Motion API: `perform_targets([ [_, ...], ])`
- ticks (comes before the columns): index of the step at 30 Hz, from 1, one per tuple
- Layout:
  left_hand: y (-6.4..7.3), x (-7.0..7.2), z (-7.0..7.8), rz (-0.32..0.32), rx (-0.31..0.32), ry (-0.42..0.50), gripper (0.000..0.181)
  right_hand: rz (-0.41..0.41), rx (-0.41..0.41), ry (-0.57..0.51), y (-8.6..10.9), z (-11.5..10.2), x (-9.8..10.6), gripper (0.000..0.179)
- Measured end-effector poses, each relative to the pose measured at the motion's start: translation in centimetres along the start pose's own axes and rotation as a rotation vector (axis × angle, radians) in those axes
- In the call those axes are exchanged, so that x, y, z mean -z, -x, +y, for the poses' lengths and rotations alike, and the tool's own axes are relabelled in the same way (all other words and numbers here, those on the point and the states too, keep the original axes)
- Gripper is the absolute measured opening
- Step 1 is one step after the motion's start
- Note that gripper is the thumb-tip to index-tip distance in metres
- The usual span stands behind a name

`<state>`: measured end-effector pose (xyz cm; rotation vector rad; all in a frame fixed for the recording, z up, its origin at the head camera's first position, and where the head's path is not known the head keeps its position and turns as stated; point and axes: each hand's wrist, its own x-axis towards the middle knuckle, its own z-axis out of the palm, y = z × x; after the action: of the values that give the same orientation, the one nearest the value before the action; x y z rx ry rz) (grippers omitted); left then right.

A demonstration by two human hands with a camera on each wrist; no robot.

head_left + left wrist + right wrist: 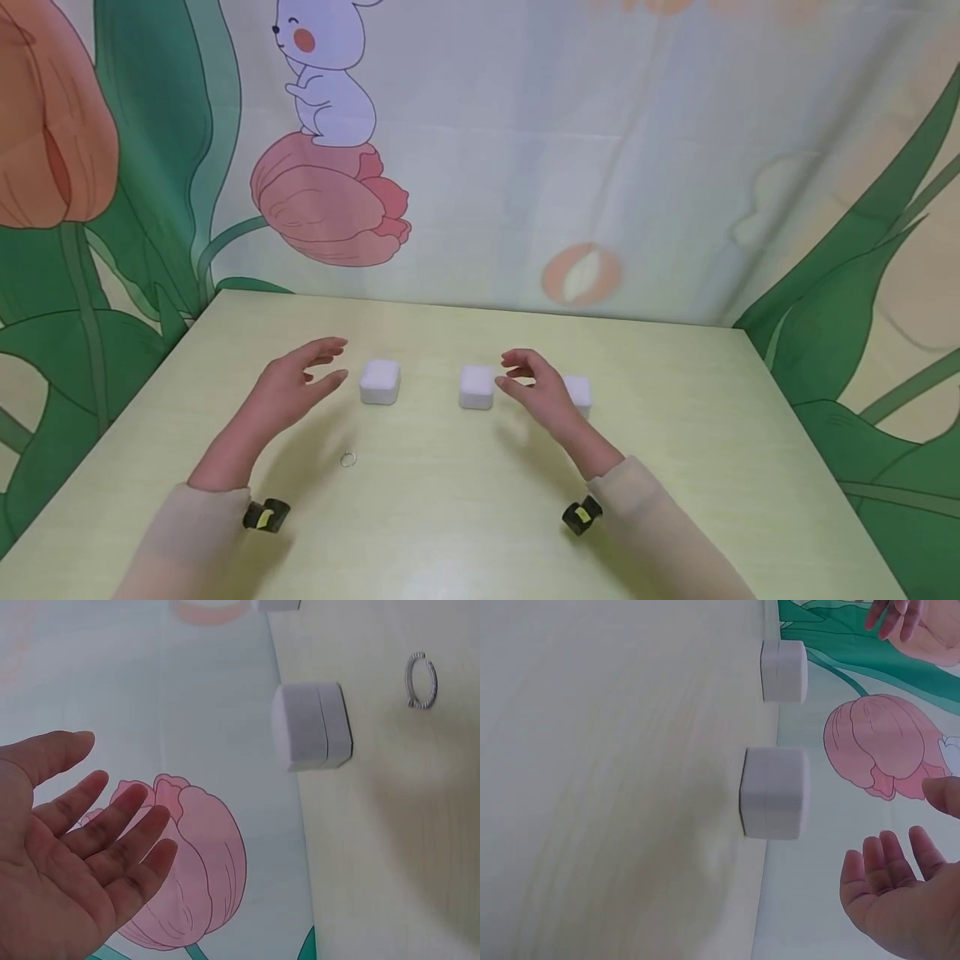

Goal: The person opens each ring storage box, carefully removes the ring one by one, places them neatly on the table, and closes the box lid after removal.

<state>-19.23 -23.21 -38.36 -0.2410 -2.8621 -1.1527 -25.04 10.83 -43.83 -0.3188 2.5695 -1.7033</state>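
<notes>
1. From here I see the left hand (288, 390) and right hand (546, 396) loosely spread, holding nothing.
2. Beside them stand a left white rounded-cube box (379, 382), matching middle box (476, 387) and partly hidden right box (581, 393); probably light, stiff; I'd grip opposite sides.
3. On the pale wood-grain tabletop (427, 517) lies a slim silver ring (342, 460), likely slippery; I'd pinch its band.

We could read no text, brand or number with certainty. At the top edge of the head view, we saw faint orange shapes (660, 5) on the pale printed cloth (480, 125), possibly lettering, but they were blurred and cut off by the frame. The yellow patches (265, 520) at both wrists were too small for us to make out any marking.
</notes>
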Motion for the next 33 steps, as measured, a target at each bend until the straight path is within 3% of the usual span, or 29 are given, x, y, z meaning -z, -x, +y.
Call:
perform_targets([
  [10, -0.5, -2.4, 1.3, -0.040, 0.003, 0.046, 0.055, -0.006, -0.026, -0.008, 0.6, 1.2, 0.7, 0.045],
  [23, -1.7, -5.4, 2.3, -0.042, -0.069, 0.135, 0.054, -0.038, -0.034, 0.006, 0.7, 1.8, 1.0, 0.050],
  [33, -2.9, -7.8, 3.5, -0.105, -0.073, 0.202, 0.055, -0.038, -0.044, 0.016, 0.8, 1.8, 1.4, 0.051],
])
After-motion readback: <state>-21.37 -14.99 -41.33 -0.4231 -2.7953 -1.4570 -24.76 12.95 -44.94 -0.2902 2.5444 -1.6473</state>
